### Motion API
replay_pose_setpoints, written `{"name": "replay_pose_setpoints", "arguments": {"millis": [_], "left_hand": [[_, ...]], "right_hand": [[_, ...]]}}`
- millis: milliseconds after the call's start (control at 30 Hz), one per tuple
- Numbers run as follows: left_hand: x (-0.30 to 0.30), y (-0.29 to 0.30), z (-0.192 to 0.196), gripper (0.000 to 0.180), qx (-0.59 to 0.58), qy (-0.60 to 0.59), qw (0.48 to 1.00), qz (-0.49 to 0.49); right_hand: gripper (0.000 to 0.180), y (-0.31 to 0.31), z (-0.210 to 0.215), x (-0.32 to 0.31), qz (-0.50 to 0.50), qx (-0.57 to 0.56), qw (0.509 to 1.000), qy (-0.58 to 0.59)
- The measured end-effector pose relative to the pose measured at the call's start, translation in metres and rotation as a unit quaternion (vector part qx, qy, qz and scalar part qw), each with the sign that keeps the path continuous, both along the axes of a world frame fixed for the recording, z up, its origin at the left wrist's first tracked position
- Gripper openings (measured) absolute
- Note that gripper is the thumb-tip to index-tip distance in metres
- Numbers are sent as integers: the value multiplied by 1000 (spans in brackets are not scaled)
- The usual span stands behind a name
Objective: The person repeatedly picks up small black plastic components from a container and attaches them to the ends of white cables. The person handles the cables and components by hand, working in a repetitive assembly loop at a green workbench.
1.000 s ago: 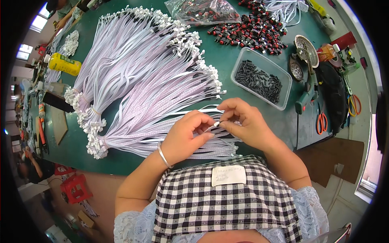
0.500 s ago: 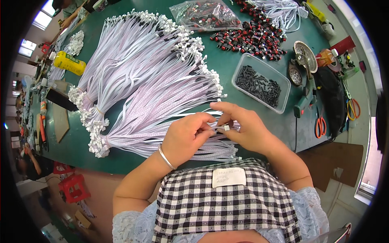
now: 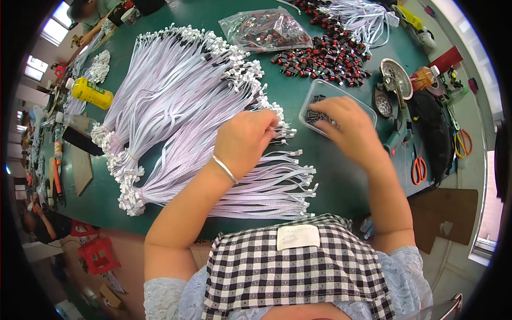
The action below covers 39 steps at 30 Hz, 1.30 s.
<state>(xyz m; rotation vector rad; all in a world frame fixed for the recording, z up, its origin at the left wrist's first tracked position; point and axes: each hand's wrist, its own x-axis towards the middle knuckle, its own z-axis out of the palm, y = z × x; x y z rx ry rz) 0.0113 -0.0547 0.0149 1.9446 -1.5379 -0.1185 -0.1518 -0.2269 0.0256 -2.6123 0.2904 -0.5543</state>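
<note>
My left hand [image 3: 242,140] is closed over the bundle of flat white cables [image 3: 186,133]. Its fingers pinch a cable end beside the white connectors; the fingertips are partly hidden. My right hand [image 3: 349,128] reaches into a clear plastic box [image 3: 316,88], thumb and fingers apart around short black tubes [image 3: 321,114]. Part of the tubes lies hidden under that hand. The cables fan out from tied clusters of white connectors [image 3: 131,200] at the left, and several ends toward the right carry black sleeves.
Behind the box spreads a pile of red-and-black parts [image 3: 325,61], with a clear bag [image 3: 265,30] of similar parts beside it. To the right are a metal dish [image 3: 397,80], a green-handled tool [image 3: 397,136] and orange-handled scissors [image 3: 419,169]. A yellow bottle [image 3: 90,93] lies at left.
My right hand has left the cable in front of me and moved right and away into the box. My left hand has shifted slightly away from me, over the cable ends.
</note>
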Motion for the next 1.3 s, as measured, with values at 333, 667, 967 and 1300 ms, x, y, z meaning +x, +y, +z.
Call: {"name": "replay_pose_setpoints", "arguments": {"millis": [333, 667, 967, 1300], "left_hand": [[-14, 11, -11, 11, 58, -92, 992, -67], [-28, 12, -19, 16, 95, -172, 970, -142], [-34, 16, -21, 18, 29, -53, 994, -86], [-38, 32, -6, 20, 55, 213, 975, -22]], "right_hand": [[15, -36, -37, -26, 29, -74, 984, 162], [11, -40, -33, -29, -13, -139, 980, 140], [6, -39, -23, -34, -20, -265, 940, 213], [6, -6, -9, -19, 64, -126, 985, 104]]}}
